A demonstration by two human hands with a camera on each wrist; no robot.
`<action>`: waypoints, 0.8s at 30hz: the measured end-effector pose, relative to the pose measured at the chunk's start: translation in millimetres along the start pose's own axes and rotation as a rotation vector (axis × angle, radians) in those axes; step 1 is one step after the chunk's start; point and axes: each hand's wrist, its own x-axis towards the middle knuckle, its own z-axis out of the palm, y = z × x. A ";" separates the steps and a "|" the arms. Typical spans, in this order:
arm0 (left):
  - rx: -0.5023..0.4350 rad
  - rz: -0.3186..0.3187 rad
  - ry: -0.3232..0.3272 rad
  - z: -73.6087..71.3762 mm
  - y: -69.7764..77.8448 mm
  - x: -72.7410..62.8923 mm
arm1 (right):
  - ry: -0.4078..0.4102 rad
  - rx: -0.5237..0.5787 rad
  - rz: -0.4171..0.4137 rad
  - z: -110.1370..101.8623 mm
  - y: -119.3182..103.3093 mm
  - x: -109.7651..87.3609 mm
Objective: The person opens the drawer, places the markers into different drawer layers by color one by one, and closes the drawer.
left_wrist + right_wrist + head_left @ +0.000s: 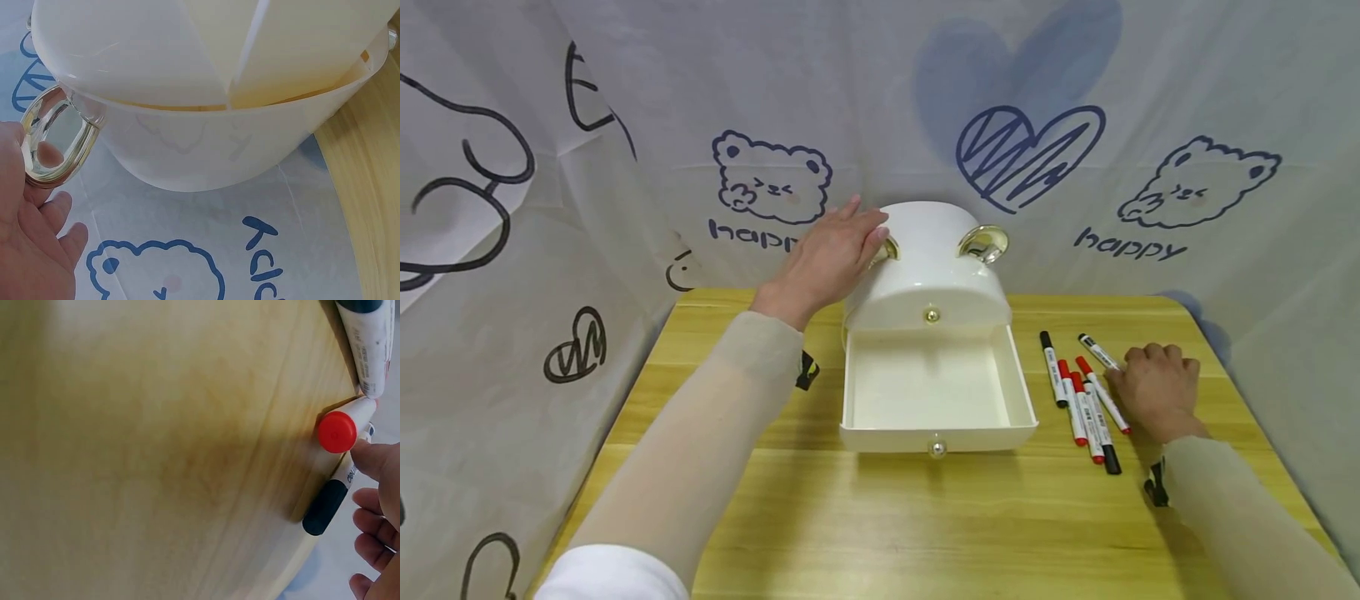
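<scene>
A white storage box [925,250] with gold ear-shaped handles and a front knob stands on the table. Its lower drawer [938,437] is pulled out, and nothing lies in it. My left hand [838,254] lies against the box's upper left side, fingers extended, beside the left gold ear [59,137]. At the right, my right hand [1157,387] is lowered over a black-capped marker [325,506]. In the right wrist view, its thumb [369,456] is at the marker's body, with the other fingers loosely bent on the far side and a gap between.
Several red- and black-capped markers lie in a loose group left of my right hand, among them a black-capped one [1052,368] and a red-capped one [1072,404]. Behind the wooden table [925,525] hangs a pale cloth [895,100] with bear and heart drawings.
</scene>
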 end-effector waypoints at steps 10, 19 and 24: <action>0.007 -0.004 -0.003 -0.4 0.3 0.3 | -0.028 -0.021 0.011 3.8 1.8 3.2; 0.000 -0.001 -0.002 -0.7 0.2 0.4 | -0.026 -0.024 0.008 2.0 -3.5 3.1; 0.005 0.004 -0.001 -0.6 -0.2 0.9 | -0.032 -0.017 0.015 0.1 -6.2 3.1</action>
